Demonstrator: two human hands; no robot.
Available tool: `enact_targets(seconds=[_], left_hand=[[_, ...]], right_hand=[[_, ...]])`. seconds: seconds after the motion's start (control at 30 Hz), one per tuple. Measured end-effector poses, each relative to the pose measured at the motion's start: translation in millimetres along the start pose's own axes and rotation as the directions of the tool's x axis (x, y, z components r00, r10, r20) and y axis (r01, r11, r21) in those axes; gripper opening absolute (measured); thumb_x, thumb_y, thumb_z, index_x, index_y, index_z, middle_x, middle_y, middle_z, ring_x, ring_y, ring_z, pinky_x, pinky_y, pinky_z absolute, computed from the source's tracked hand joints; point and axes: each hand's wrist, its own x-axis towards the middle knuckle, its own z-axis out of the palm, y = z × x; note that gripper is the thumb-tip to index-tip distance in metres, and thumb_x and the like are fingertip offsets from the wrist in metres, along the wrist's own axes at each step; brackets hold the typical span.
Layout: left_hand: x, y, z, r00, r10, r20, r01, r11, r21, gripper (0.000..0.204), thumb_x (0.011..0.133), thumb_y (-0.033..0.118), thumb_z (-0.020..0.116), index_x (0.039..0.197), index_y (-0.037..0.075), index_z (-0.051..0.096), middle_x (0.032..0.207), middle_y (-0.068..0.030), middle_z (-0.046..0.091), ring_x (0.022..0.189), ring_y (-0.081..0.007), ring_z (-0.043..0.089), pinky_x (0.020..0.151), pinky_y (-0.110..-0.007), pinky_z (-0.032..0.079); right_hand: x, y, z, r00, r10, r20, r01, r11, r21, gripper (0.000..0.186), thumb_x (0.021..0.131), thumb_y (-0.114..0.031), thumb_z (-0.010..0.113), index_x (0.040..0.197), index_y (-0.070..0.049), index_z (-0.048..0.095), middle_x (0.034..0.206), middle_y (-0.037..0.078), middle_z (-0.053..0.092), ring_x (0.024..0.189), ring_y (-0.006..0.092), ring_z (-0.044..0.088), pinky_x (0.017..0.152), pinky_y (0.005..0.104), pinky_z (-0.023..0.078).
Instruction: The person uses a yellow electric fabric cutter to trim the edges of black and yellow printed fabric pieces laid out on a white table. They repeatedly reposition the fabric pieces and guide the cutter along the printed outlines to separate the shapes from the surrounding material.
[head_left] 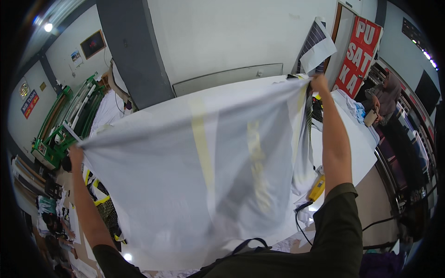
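A large sheet of thin grey-white fabric (157,180) with yellow stripes is stretched wide between my raised arms. At its upper left corner, my left hand (75,155) is closed on the edge, slightly blurred. My right hand (319,83) grips the upper right corner, higher and farther out. The cloth hangs down over the white table (361,153) and hides much of its top. More fabric (303,153) hangs in folds below my right hand. Beside my right forearm lies a yellow corded tool (317,187). Black-and-yellow patterned fabric (106,211) shows past the cloth's left edge.
A black cable (296,222) runs from the yellow tool. Behind the table stand a grey pillar (132,51) and a white wall. A green machine with rollers (69,123) is at left. At right, a person (384,97) stands by piled cloth (354,111) and a red banner (357,55).
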Motion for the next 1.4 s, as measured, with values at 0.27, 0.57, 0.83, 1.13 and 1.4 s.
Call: enact_targets(seconds=[0.27, 0.57, 0.83, 1.13, 1.4], left_hand=[[-31.1, 18.8, -50.5, 0.968, -0.050, -0.248, -0.061, 0.906, -0.419, 0.050, 0.084, -0.003, 0.056, 0.134, 0.001, 0.064, 0.131, -0.0208, 0.067, 0.123, -0.0335, 0.063, 0.108, -0.042, 0.045], [-283.8, 3.1, -9.1, 0.998, 0.068, -0.016, -0.070, 0.969, -0.236, 0.043, 0.090, 0.012, 0.063, 0.132, 0.005, 0.064, 0.122, -0.0193, 0.069, 0.118, -0.0381, 0.063, 0.102, -0.044, 0.047], [-395.3, 12.2, 12.2, 0.858, -0.228, 0.460, 0.140, 0.966, 0.217, 0.052, 0.090, 0.007, 0.058, 0.142, 0.010, 0.056, 0.134, -0.0165, 0.060, 0.129, -0.0373, 0.055, 0.101, -0.057, 0.045], [-447.7, 47.0, 31.3, 0.698, -0.450, 0.557, 0.410, 0.889, 0.204, 0.064, 0.090, 0.014, 0.068, 0.149, 0.005, 0.046, 0.146, -0.0233, 0.049, 0.139, -0.0439, 0.046, 0.115, -0.056, 0.037], [-477.5, 263.0, 51.0, 0.836, 0.047, 0.546, 0.118, 0.957, -0.263, 0.065, 0.097, 0.035, 0.066, 0.148, 0.002, 0.046, 0.155, -0.0248, 0.039, 0.144, -0.0460, 0.036, 0.114, -0.063, 0.031]], right_hand=[[-16.4, -23.0, -155.7, 0.587, -0.556, -0.588, 0.590, 0.791, -0.160, 0.044, 0.083, 0.003, 0.064, 0.125, -0.008, 0.070, 0.116, 0.016, 0.073, 0.106, 0.0313, 0.072, 0.093, 0.0388, 0.054], [-153.2, 91.7, -112.3, 0.877, -0.480, 0.006, 0.479, 0.876, 0.052, 0.047, 0.084, 0.009, 0.069, 0.129, -0.001, 0.068, 0.118, 0.014, 0.072, 0.113, 0.0241, 0.068, 0.102, 0.0354, 0.049], [-241.3, 127.6, 5.9, 0.755, -0.365, 0.545, 0.402, 0.914, 0.056, 0.056, 0.076, 0.013, 0.058, 0.127, -0.006, 0.071, 0.110, 0.018, 0.072, 0.104, 0.0388, 0.068, 0.095, 0.0396, 0.052], [-300.6, 158.9, 52.8, 0.705, -0.092, 0.703, 0.438, 0.836, -0.330, 0.049, 0.088, -0.005, 0.058, 0.136, -0.012, 0.064, 0.132, 0.017, 0.063, 0.121, 0.0398, 0.059, 0.099, 0.0573, 0.048], [-403.1, 75.0, 122.1, 0.637, -0.400, 0.659, 0.534, 0.845, -0.004, 0.061, 0.091, -0.021, 0.069, 0.148, -0.012, 0.050, 0.147, 0.019, 0.051, 0.137, 0.0383, 0.046, 0.105, 0.0565, 0.043]])
